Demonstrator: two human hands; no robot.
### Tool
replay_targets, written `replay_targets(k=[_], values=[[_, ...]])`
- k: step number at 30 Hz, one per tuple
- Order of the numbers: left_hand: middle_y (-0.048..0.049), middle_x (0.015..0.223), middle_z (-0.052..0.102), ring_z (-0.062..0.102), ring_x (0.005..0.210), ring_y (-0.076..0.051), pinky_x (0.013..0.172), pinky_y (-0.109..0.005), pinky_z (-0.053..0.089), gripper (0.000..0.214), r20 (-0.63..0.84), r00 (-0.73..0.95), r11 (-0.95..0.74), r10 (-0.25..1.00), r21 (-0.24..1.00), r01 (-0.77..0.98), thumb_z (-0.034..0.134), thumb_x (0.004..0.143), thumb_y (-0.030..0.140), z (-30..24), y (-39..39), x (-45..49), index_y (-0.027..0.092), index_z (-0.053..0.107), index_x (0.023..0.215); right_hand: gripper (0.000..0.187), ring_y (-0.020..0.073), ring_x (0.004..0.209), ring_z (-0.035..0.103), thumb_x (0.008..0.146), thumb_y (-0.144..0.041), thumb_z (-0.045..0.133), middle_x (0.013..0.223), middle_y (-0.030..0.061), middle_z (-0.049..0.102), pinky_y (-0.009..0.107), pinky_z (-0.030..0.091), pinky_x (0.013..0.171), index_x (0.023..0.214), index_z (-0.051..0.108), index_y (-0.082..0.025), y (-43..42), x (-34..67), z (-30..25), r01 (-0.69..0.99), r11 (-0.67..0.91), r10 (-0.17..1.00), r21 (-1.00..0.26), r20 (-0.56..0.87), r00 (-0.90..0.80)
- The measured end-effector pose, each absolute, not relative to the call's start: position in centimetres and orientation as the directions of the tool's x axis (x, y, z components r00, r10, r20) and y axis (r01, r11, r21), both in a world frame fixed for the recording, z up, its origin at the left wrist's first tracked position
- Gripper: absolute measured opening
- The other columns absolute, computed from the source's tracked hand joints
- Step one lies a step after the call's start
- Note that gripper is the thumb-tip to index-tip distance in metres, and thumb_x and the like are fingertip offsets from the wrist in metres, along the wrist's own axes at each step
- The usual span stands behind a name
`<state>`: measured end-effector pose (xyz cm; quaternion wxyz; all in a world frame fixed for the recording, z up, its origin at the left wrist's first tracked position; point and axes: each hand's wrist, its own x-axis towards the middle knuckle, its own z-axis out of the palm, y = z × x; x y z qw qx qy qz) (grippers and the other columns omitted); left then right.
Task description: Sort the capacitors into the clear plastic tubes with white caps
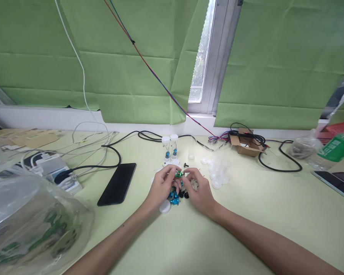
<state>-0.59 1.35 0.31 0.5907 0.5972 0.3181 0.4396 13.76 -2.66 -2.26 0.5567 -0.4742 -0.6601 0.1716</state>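
Between the thumb and fingers of my left hand [164,183] is a small, shiny green metal part [178,174]. My right hand [199,191] is closed, its thumb and fingertips meeting at the right end of that part; any smaller piece in them is hidden. Below the hands lie several small blue metal parts [174,201] and black round pieces [186,195]. A white round cap [165,206] rests by my left wrist. Just beyond the hands stand two clear vials [166,149] with white lids, each holding a blue part and thin metal pieces.
A black phone [117,184] lies left of my hands, near a power strip [65,179] with cables. Clear plastic containers [218,168] cluster at right, before a small cardboard box [245,147] of wires. A large plastic bag [34,214] fills the left front; a bottle [332,151] lies far right.
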Motion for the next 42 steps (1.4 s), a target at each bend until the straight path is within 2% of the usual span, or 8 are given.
replay_targets(k=[6, 10, 19, 26, 29, 32, 34, 42], values=[[0.0023, 0.063, 0.059, 0.057, 0.050, -0.013, 0.050, -0.025, 0.048, 0.029, 0.159, 0.417, -0.108, 0.895, 0.984, -0.144, 0.055, 0.090, 0.046, 0.11, 1.34, -0.62, 0.019, 0.061, 0.097, 0.014, 0.0185, 0.072, 0.060, 0.094, -0.026, 0.048, 0.074, 0.0012, 0.062, 0.033, 0.047, 0.073, 0.107, 0.053, -0.021, -2.40, 13.80, -2.73, 0.418, 0.513, 0.812, -0.749, 0.582, 0.047], [0.0021, 0.065, 0.060, 0.058, 0.051, -0.013, 0.050, -0.025, 0.048, 0.029, 0.171, 0.436, -0.132, 0.884, 0.984, -0.120, 0.054, 0.090, 0.046, 0.00, 1.27, -0.68, 0.019, 0.061, 0.100, 0.011, 0.0186, 0.073, 0.059, 0.096, -0.027, 0.047, 0.077, 0.0026, 0.063, 0.032, 0.045, 0.072, 0.096, 0.056, -0.021, -2.42, 13.80, -2.61, 0.431, 0.505, 0.815, -0.748, 0.577, 0.048], [0.0032, 0.059, 0.057, 0.055, 0.047, -0.012, 0.051, -0.025, 0.046, 0.027, 0.189, 0.499, -0.190, 0.845, 0.981, -0.051, 0.051, 0.093, 0.045, 0.39, 0.98, -0.77, 0.019, 0.057, 0.093, 0.036, 0.0150, 0.059, 0.045, 0.100, -0.030, 0.037, 0.061, -0.0020, 0.050, 0.030, 0.037, 0.067, 0.066, 0.044, -0.022, -2.28, 13.94, -2.59, 0.527, 0.477, 0.812, -0.703, 0.582, 0.042], [0.0028, 0.059, 0.058, 0.054, 0.047, -0.012, 0.049, -0.024, 0.047, 0.027, 0.204, 0.498, -0.215, 0.843, 0.976, -0.036, 0.050, 0.093, 0.044, 0.31, 0.83, -0.70, 0.018, 0.056, 0.092, 0.041, 0.0147, 0.056, 0.043, 0.101, -0.029, 0.032, 0.056, -0.0025, 0.047, 0.031, 0.036, 0.066, 0.061, 0.039, -0.022, -2.13, 13.94, -2.57, 0.538, 0.470, 0.813, -0.700, 0.581, 0.046], [0.0027, 0.059, 0.058, 0.055, 0.047, -0.011, 0.049, -0.023, 0.046, 0.026, 0.203, 0.469, -0.201, 0.859, 0.978, -0.056, 0.052, 0.093, 0.043, 0.38, 0.93, -0.63, 0.018, 0.057, 0.091, 0.036, 0.0156, 0.062, 0.049, 0.101, -0.029, 0.035, 0.063, -0.0006, 0.055, 0.030, 0.038, 0.067, 0.068, 0.048, -0.021, -2.36, 13.92, -2.44, 0.509, 0.456, 0.821, -0.730, 0.565, 0.074], [0.0018, 0.062, 0.058, 0.056, 0.049, -0.012, 0.048, -0.023, 0.047, 0.025, 0.198, 0.428, -0.179, 0.882, 0.980, -0.085, 0.053, 0.092, 0.042, 0.39, 1.20, -0.62, 0.018, 0.058, 0.092, 0.016, 0.0172, 0.070, 0.057, 0.097, -0.030, 0.045, 0.074, 0.0018, 0.063, 0.031, 0.044, 0.072, 0.095, 0.057, -0.020, -2.61, 13.86, -2.31, 0.438, 0.474, 0.823, -0.764, 0.562, 0.089], [0.0015, 0.063, 0.059, 0.057, 0.050, -0.012, 0.048, -0.024, 0.047, 0.025, 0.195, 0.407, -0.169, 0.892, 0.981, -0.100, 0.053, 0.092, 0.042, 0.32, 1.39, -0.66, 0.018, 0.058, 0.092, 0.017, 0.0182, 0.073, 0.059, 0.094, -0.030, 0.051, 0.078, 0.0030, 0.064, 0.032, 0.046, 0.075, 0.105, 0.057, -0.018, -2.67, 13.83, -2.33, 0.416, 0.498, 0.814, -0.761, 0.576, 0.079], [0.0027, 0.060, 0.058, 0.055, 0.048, -0.011, 0.049, -0.024, 0.047, 0.026, 0.180, 0.428, -0.157, 0.886, 0.984, -0.089, 0.054, 0.091, 0.043, 0.30, 1.31, -0.86, 0.018, 0.058, 0.093, 0.010, 0.0180, 0.075, 0.059, 0.094, -0.026, 0.049, 0.080, 0.0039, 0.063, 0.032, 0.046, 0.073, 0.095, 0.057, -0.019, -2.46, 13.83, -2.61, 0.395, 0.528, 0.808, -0.752, 0.588, 0.040]])
